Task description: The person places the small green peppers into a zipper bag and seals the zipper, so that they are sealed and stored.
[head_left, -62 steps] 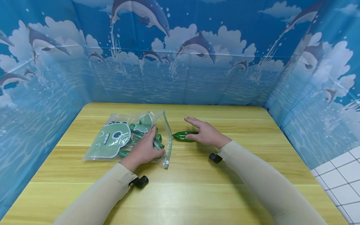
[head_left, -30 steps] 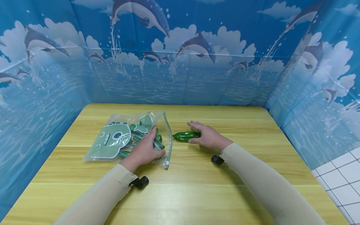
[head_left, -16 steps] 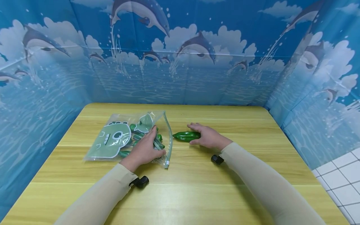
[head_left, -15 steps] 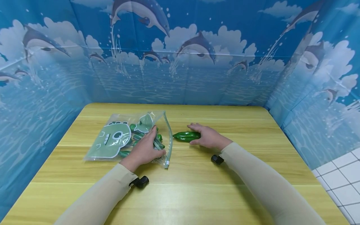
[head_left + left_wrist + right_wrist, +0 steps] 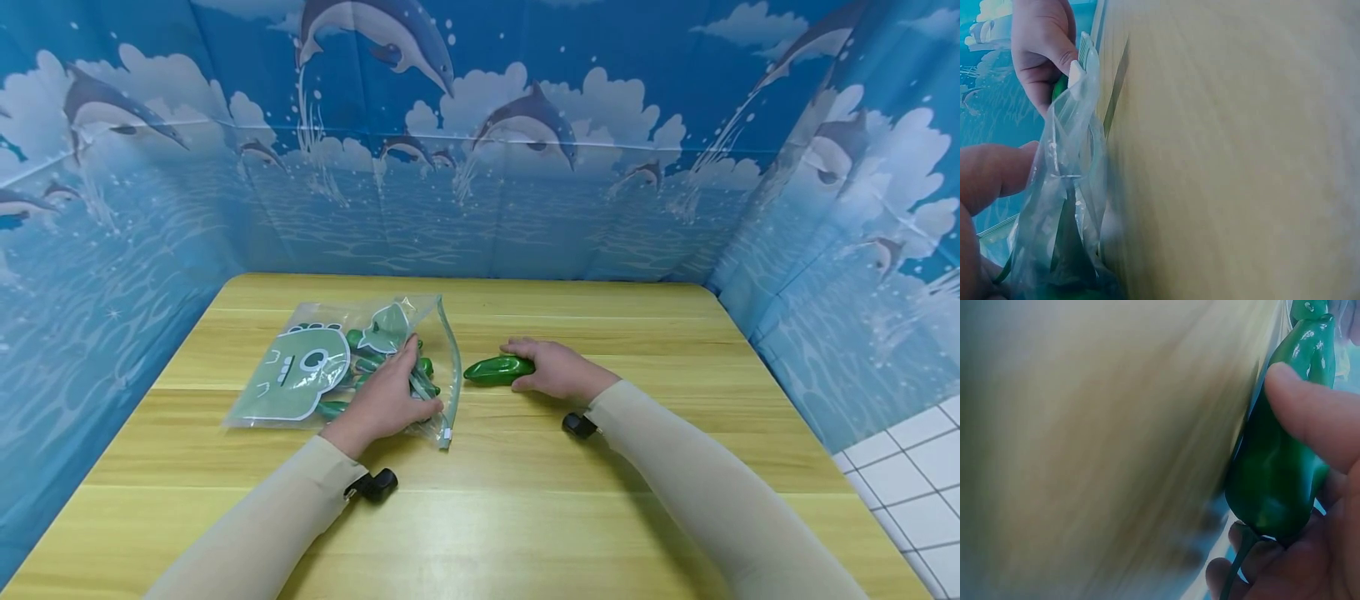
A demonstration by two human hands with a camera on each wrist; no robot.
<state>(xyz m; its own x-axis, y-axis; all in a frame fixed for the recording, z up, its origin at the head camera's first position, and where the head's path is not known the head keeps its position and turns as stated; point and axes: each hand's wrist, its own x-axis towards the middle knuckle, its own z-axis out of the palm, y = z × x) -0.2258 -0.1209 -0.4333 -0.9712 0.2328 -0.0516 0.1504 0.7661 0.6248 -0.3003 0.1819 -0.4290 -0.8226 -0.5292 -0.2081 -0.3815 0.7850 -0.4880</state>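
Observation:
A glossy green pepper (image 5: 489, 371) lies in my right hand (image 5: 558, 368), its pointed end facing the bag's mouth. The right wrist view shows my thumb on the side of the pepper (image 5: 1275, 465), with other fingers curled behind and below its stem end. To the left, a clear zip bag (image 5: 288, 387) printed with a green cartoon lies flat, with several green peppers (image 5: 332, 409) inside. My left hand (image 5: 382, 398) grips the bag near its gaping mouth, the film bunched between thumb and fingers. The fingers' undersides are partly hidden.
A wood-grain table (image 5: 480, 525) bears everything. The bag's white slider (image 5: 447, 434) sits at the near end of the zip strip. A blue dolphin-print curtain (image 5: 480, 208) surrounds the table's back and sides. White floor tiles (image 5: 911, 467) show at right.
My right hand first drew back a little along the pepper, baring more of it. Since then its fingers have closed in, and the pepper has turned slightly, its tip now lower. My left hand stays put.

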